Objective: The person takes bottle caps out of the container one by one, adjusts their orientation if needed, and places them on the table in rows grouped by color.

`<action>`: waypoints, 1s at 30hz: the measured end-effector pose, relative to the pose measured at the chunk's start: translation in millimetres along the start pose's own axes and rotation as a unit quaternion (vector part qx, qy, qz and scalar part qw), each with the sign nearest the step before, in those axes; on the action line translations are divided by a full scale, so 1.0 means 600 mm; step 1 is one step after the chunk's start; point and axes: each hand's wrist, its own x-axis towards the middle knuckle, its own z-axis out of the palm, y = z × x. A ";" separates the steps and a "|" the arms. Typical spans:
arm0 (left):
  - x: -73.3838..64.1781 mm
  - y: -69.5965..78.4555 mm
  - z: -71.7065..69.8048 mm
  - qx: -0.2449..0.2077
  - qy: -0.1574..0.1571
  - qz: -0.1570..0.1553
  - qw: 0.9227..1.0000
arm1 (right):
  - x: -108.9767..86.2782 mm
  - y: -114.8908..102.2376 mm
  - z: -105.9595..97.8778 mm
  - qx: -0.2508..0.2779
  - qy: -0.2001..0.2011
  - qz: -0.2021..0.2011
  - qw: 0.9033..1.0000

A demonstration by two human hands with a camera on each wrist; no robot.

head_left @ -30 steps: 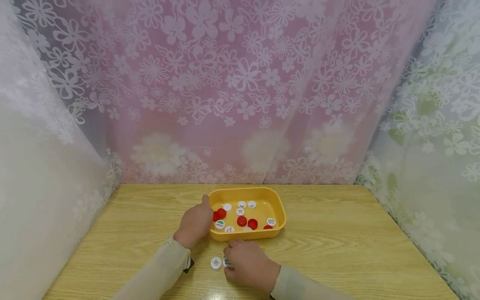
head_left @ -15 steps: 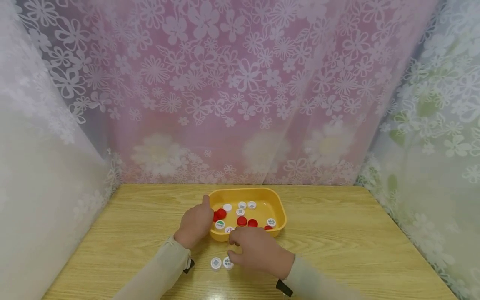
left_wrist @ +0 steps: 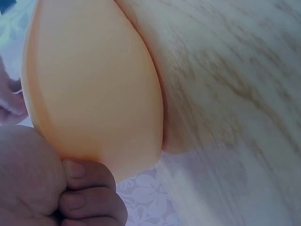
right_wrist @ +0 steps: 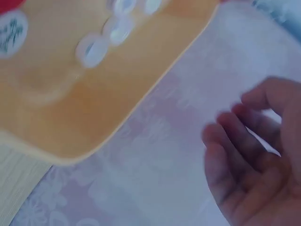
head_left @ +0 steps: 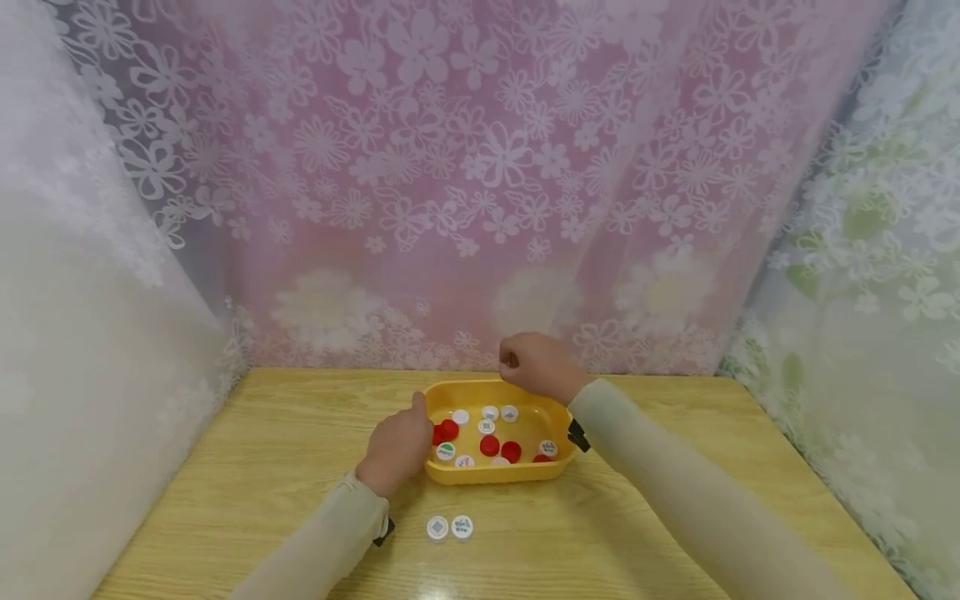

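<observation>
1. The yellow tub [head_left: 495, 475] sits upright on the worktop [head_left: 300, 450]. It holds white caps [head_left: 487, 427] and red caps [head_left: 511, 452] scattered across its floor, with some of the red overlapping near nine o'clock.
2. Outside it, around seven o'clock from its centre, lie a white cap with a diamond mark [head_left: 437, 528] and a lettered white cap [head_left: 462, 527], side by side and flat; whether their edges touch is hard to tell.
3. The caps look like plastic: probably light, stiff, not fragile, a little slick on top. A pinch across opposite edges, say three and nine o'clock, should suit them best.
4. The tub looks light and rigid with smooth walls, so it may slide if nudged; its rim seems the surest hold.
5. Of the hands, the left hand [head_left: 397, 437] grips the tub's nine-o'clock end, fingers bent against the outer wall.
6. The right hand [head_left: 542, 364] hangs by the far rim at one o'clock, fingers loosely bent, apart from the tub, nothing visible in its grasp.
</observation>
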 end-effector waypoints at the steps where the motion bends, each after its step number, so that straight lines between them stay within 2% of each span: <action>1: 0.000 -0.001 0.001 0.001 0.000 -0.001 1.000 | 0.008 0.004 0.004 -0.013 -0.024 0.009 1.000; 5: 0.000 -0.003 0.001 0.007 -0.005 -0.008 1.000 | 0.030 0.018 0.041 -0.089 -0.112 0.013 0.990; 8: 0.000 -0.003 -0.001 0.010 -0.004 -0.009 1.000 | 0.044 0.025 0.073 -0.139 -0.145 0.007 0.980; 10: 0.001 -0.002 0.000 0.014 -0.002 -0.007 1.000 | 0.049 0.024 0.086 -0.153 -0.160 0.019 0.975; 14: 0.002 -0.002 0.003 0.030 0.001 0.004 1.000 | 0.056 0.019 0.108 -0.164 -0.174 0.052 0.970; 16: 0.002 -0.001 0.005 0.031 0.002 0.005 1.000 | 0.058 0.019 0.119 -0.172 -0.175 0.055 0.968; 23: 0.001 -0.001 0.007 0.020 0.005 0.002 1.000 | 0.067 0.022 0.145 -0.186 -0.173 0.040 0.966; 30: 0.003 -0.002 0.001 0.008 0.007 -0.007 1.000 | 0.078 0.030 0.153 -0.187 -0.200 0.034 0.961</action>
